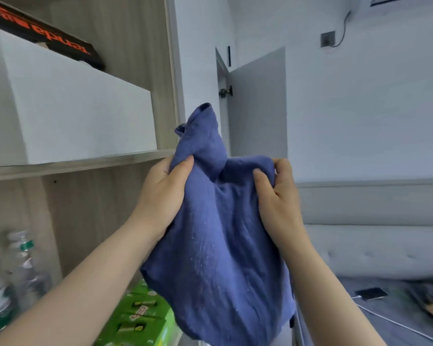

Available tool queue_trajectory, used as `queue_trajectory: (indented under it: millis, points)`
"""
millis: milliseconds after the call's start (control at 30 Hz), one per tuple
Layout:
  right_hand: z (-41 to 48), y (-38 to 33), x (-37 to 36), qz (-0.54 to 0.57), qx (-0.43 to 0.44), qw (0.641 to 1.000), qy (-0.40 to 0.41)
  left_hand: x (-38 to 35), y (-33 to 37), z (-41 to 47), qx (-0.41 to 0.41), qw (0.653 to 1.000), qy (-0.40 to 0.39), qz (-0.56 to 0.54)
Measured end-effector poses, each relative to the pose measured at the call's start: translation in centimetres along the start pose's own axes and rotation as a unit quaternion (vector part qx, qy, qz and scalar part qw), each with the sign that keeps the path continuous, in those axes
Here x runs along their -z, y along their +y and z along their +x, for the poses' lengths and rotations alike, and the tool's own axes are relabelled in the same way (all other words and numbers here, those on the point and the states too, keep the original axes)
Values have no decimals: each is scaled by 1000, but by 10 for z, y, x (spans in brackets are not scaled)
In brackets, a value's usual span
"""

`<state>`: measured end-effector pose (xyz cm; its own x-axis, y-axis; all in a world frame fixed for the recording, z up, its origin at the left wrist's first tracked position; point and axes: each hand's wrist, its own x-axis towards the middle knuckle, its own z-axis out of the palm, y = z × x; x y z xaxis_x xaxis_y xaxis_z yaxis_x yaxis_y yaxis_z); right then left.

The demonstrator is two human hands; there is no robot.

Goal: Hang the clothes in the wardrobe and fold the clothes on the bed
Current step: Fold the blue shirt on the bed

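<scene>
Just right of the wardrobe shelf [73, 166] you hold the blue garment [218, 245] bunched in mid-air, neither hung nor folded. This looks like the sorting-out step, so next you'd need to find its shoulders and spread it. Your left hand [165, 193] has a full grip on one upper edge, your right hand [278, 196] pinches the other, and both forearms are raised.

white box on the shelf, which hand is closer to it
Left. The left hand grips the cloth just below and right of the box; the right hand grips it farther right.
</scene>
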<state>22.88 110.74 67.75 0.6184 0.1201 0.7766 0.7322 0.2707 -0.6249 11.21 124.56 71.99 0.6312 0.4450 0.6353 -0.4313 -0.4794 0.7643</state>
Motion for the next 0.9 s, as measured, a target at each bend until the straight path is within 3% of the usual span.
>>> queue_trajectory:
  millis: [167,900]
  points:
    - [34,28,35,-46,-5,998,41,-44,-29,46,14,999,-18,-29]
    - [154,176,66,-160,-21,986,42,-170,-149,187,66,988,-8,-139]
